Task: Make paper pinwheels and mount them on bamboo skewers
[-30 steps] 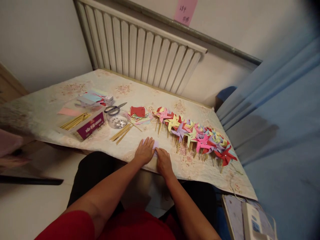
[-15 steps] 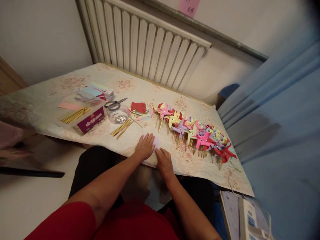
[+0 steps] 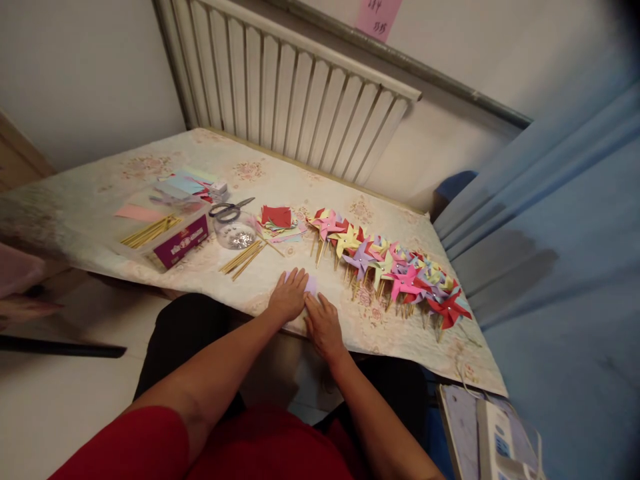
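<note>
A small sheet of purple paper (image 3: pixel 311 285) lies at the table's front edge, mostly covered by my hands. My left hand (image 3: pixel 289 295) rests flat on it with the fingers stretched forward. Close beside it, my right hand (image 3: pixel 324 323) lies over the paper's near right part, fingers extended and slightly bent. Ahead and to the left are loose wooden sticks (image 3: pixel 243 259), a clear round tub of small shiny pins (image 3: pixel 239 237), a pair of scissors (image 3: pixel 231 209) and a stack of cut paper with a red piece (image 3: pixel 277 217) on top.
Several finished paper pinwheels (image 3: pixel 400 272) stand crowded on the right of the table. At the left is a plastic box (image 3: pixel 183 241) of sticks, with coloured paper sheets (image 3: pixel 185 181) behind. A radiator (image 3: pixel 300 93) lines the wall; a blue curtain (image 3: pixel 560 233) hangs right.
My right hand has shifted slightly left and forward over the purple paper, its fingers straighter. The left hand stays nearly in place.
</note>
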A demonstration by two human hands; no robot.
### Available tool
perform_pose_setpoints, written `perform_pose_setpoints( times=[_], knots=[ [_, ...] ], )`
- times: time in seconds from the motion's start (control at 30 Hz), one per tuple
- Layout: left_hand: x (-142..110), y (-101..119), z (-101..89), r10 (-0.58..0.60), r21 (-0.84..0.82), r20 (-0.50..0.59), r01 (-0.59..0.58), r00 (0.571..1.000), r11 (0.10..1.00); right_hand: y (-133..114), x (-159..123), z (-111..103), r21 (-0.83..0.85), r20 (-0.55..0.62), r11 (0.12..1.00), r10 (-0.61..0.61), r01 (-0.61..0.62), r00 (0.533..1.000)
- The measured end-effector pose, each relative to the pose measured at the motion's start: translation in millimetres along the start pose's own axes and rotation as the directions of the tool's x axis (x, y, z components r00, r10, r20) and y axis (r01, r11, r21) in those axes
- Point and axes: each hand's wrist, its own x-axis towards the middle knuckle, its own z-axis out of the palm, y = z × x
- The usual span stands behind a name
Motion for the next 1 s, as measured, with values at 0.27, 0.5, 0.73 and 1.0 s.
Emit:
perform_pose_setpoints(
  times=[0.27, 0.5, 0.73, 1.0],
  knots=[
    [0.9, 0.1, 3.4, -0.002, 0.044, -0.007, 0.002, 1.000, 0.999, 3.0, -12.2, 6.8, -0.142, 0.053, 0.989, 0.042, -0.034, 0.998],
    [0.8, -0.3, 3.9, 0.007, 0.064, -0.013, -0.006, 1.000, 0.998, 4.1, -28.4, 6.3, -0.084, 0.003, 0.995, 0.058, -0.058, 0.998],
    [0.0, 0.0, 4.4, 0.002, 0.053, -0.022, 0.000, 1.000, 0.999, 0.3, 0.7, -15.2, 0.362, -0.334, 0.918, 0.291, -0.163, 0.896],
    [-2.1, 1.4, -1.4, 0.006, 0.061, -0.037, -0.004, 0.999, 0.998, -13.4, 108.2, -13.2, 0.960, -0.055, 0.230, 0.714, -0.160, 0.698]
  ],
)
